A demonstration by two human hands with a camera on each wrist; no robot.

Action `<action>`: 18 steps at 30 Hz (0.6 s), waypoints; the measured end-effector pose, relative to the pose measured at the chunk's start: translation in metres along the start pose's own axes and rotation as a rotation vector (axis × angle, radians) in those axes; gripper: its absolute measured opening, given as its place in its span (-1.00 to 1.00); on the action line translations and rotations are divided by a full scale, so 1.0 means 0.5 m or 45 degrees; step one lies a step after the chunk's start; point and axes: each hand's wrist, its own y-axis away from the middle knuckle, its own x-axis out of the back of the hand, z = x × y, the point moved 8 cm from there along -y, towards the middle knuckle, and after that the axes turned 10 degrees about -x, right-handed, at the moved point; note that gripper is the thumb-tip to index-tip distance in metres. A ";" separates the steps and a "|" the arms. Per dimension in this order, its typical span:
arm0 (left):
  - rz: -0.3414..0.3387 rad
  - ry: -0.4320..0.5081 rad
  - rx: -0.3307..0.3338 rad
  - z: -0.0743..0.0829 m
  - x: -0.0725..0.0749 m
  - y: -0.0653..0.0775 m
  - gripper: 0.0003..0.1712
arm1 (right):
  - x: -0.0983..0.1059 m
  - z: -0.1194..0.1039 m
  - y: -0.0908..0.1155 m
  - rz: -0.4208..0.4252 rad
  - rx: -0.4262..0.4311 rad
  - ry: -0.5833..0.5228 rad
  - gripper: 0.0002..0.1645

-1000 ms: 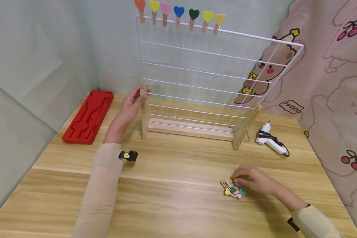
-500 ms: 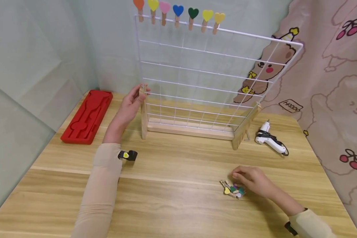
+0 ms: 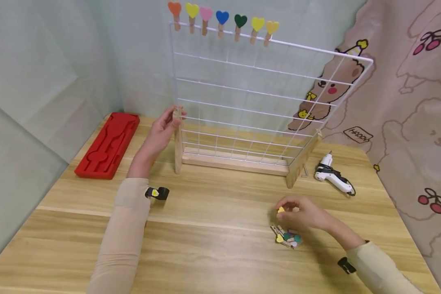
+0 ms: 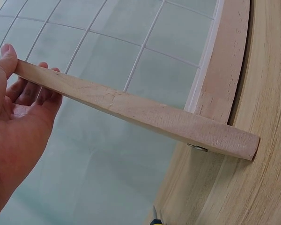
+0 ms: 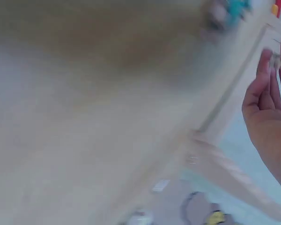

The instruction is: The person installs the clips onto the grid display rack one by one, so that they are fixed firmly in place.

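My left hand [image 3: 159,132] grips the upper end of the wooden side post [image 3: 178,149] of a white wire grid rack [image 3: 316,49]. In the left wrist view, thumb and fingers lie on opposite sides of that post [image 4: 131,105]. My right hand [image 3: 304,211] pinches a clothespin with a yellow heart [image 3: 281,210], held above a small pile of heart clothespins [image 3: 287,237]. The right wrist view is blurred; there the right hand [image 5: 271,108] holds the small clothespin [image 5: 275,61] between its fingertips. Several heart clothespins [image 3: 222,17] stand clipped along the left part of the grid's top bar.
A red moulded tray [image 3: 108,147] lies at the left of the wooden table [image 3: 206,253]. At the right, past the rack's other foot, are a white glue gun [image 3: 332,175] with its black cord and a hex key [image 3: 305,171]. Curtains hang behind.
My right hand has lifted off the pile and moved left and away from me, with the yellow heart clothespin now showing between its fingers. The left hand stays on the post.
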 end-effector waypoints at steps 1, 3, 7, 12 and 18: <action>0.001 0.001 -0.001 -0.005 0.001 -0.001 -0.47 | 0.007 -0.013 -0.012 -0.003 0.005 0.021 -0.77; -0.004 -0.004 -0.009 -0.010 0.002 -0.003 -0.47 | 0.025 -0.043 -0.038 0.007 0.002 0.068 -0.81; -0.004 -0.005 -0.019 0.003 -0.001 0.000 -0.48 | 0.087 -0.131 -0.083 0.162 0.061 0.127 -0.81; 0.000 -0.002 -0.021 0.022 -0.004 0.003 -0.47 | 0.200 -0.273 -0.102 0.524 0.257 0.122 -0.75; -0.002 0.001 -0.010 0.020 -0.008 0.001 -0.50 | 0.329 -0.393 -0.088 0.683 0.352 -0.284 -0.79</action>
